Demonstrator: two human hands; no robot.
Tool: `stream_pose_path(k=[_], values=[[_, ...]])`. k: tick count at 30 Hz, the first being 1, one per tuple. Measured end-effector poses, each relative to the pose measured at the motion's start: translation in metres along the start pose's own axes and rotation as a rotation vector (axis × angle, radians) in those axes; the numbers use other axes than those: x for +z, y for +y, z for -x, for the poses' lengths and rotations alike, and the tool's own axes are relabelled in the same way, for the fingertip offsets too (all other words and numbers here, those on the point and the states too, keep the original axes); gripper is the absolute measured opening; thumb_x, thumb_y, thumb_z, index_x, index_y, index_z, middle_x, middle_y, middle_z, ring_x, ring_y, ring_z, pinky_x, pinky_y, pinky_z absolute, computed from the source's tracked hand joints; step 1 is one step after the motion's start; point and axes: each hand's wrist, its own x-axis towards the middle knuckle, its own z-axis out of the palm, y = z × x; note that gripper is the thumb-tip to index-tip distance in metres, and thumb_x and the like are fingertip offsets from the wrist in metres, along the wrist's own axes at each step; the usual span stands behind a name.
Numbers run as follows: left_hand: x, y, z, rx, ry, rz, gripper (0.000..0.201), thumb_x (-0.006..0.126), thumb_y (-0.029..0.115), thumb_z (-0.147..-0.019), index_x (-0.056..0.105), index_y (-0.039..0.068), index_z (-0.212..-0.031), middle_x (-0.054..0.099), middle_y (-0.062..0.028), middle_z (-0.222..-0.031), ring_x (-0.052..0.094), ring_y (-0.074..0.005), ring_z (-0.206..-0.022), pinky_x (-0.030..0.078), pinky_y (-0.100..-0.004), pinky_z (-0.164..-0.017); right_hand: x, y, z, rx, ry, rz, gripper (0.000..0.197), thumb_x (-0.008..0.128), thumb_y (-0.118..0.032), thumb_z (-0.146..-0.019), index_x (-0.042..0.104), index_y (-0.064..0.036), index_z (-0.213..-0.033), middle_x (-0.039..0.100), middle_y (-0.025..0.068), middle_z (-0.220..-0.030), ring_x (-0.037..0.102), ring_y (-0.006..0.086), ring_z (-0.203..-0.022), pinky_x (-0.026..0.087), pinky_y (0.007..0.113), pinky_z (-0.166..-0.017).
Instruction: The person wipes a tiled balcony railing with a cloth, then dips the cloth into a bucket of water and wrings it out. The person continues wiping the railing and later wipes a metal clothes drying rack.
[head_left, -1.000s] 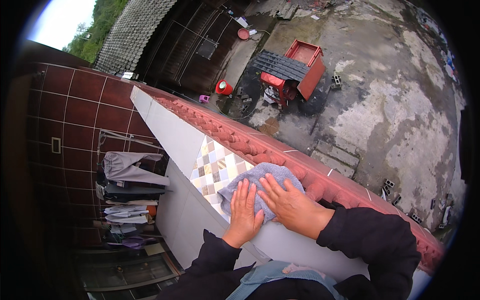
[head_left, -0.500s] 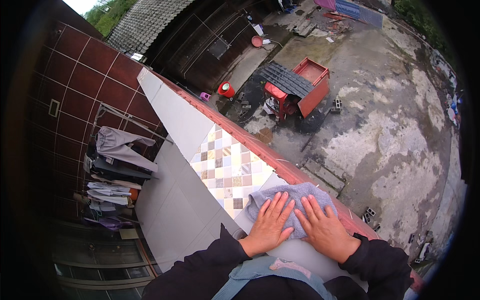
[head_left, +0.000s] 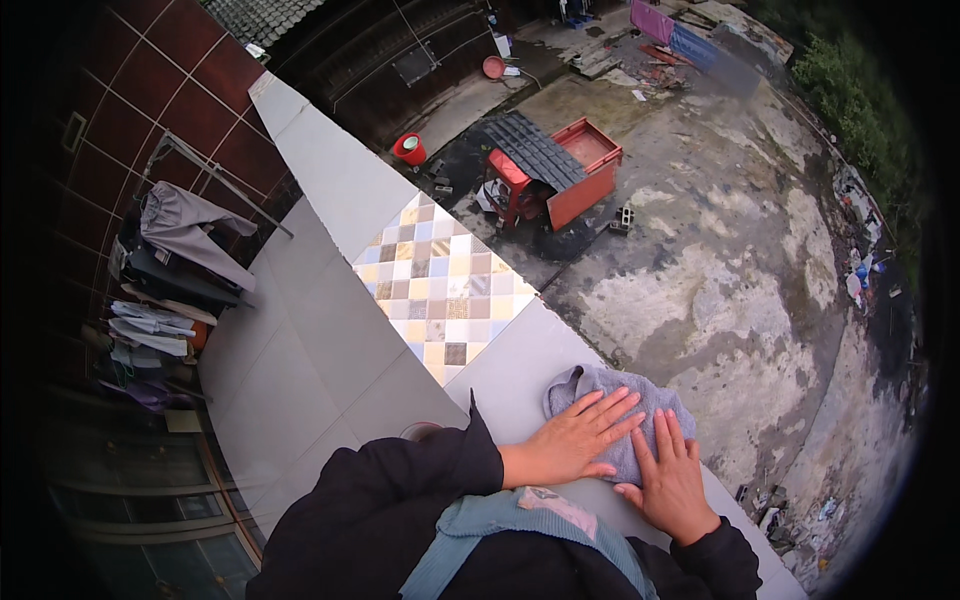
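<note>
A grey-purple cloth (head_left: pixel 572 392) lies bunched on the pale tiled ledge (head_left: pixel 505 372), close to its outer edge. My left hand (head_left: pixel 572 440) rests flat on the cloth, fingers stretched toward the upper right. Beside it, my right hand (head_left: pixel 672 480) presses on the cloth's right part with its fingers extended. The hands nearly meet at the fingertips, and part of the cloth is hidden under them. Farther along the ledge is a patch of patterned mosaic tile (head_left: pixel 445 285), left of the cloth.
Beyond the ledge, far below, lies a concrete yard (head_left: pixel 700 300) with a red three-wheeled cart (head_left: pixel 585 190) and a red bucket (head_left: pixel 409 150). To the left, a rack holds hanging trousers (head_left: pixel 190 225) above a grey tiled floor (head_left: pixel 300 330). Dark red tiles (head_left: pixel 190 90) cover the wall.
The view has shifted to the right. Both hands and the cloth have slid along the ledge, away from the mosaic patch, and more bare ledge now shows between them. Both hands stay on the cloth.
</note>
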Motion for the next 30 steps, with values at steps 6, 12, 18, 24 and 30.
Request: stream_pose_path(k=[6,12,18,24,30], values=[[-0.007,-0.028,0.021,-0.228,0.143,-0.157,0.081,0.061,0.05,-0.093,0.03,0.011,-0.157,0.023,-0.0125,-0.164,0.019,-0.0278,-0.153,0.015,-0.0434,-0.122,0.012,-0.012,-0.058,-0.072,0.049,0.092,0.081,0.074,-0.044,-0.081,0.047,-0.0034,-0.145,0.029,0.0302,-0.156,0.029,0.0431,-0.145,0.033,0.053,-0.104],[-0.046,-0.076,0.071,-0.475,0.284,-0.182,0.078,0.063,0.042,-0.091,0.032,0.012,-0.156,0.028,-0.0138,-0.162,0.022,-0.0299,-0.151,0.016,-0.0461,-0.122,0.02,-0.056,-0.16,-0.239,0.07,0.217,0.08,0.069,-0.044,-0.085,0.041,-0.0055,-0.15,0.027,0.0268,-0.159,0.025,0.0405,-0.148,0.032,0.054,-0.106],[-0.081,-0.15,0.123,-0.658,0.472,-0.254,0.074,0.064,0.031,-0.092,0.032,0.01,-0.155,0.028,-0.015,-0.161,0.023,-0.0314,-0.151,0.017,-0.0484,-0.122,0.022,-0.112,-0.286,-0.422,0.089,0.2,0.078,0.062,-0.046,-0.09,0.039,-0.0055,-0.152,0.028,0.027,-0.159,0.027,0.0401,-0.148,0.032,0.055,-0.107],[-0.106,-0.207,0.134,-0.666,0.554,-0.294,0.069,0.061,0.029,-0.094,0.035,0.008,-0.154,0.031,-0.0161,-0.16,0.026,-0.0318,-0.15,0.019,-0.0473,-0.121,0.01,-0.144,-0.351,-0.385,0.03,0.237,0.07,0.051,-0.041,-0.094,0.039,-0.0032,-0.152,0.029,0.028,-0.158,0.027,0.0415,-0.148,0.031,0.059,-0.109],[-0.124,-0.245,0.134,-0.654,0.563,-0.295,0.069,0.06,0.028,-0.095,0.033,0.005,-0.153,0.032,-0.0178,-0.159,0.027,-0.0326,-0.149,0.02,-0.0479,-0.121,0.016,-0.152,-0.393,-0.353,0.089,0.191,0.073,0.054,-0.038,-0.088,0.038,-0.0042,-0.152,0.031,0.0287,-0.157,0.029,0.0424,-0.147,0.031,0.058,-0.108]])
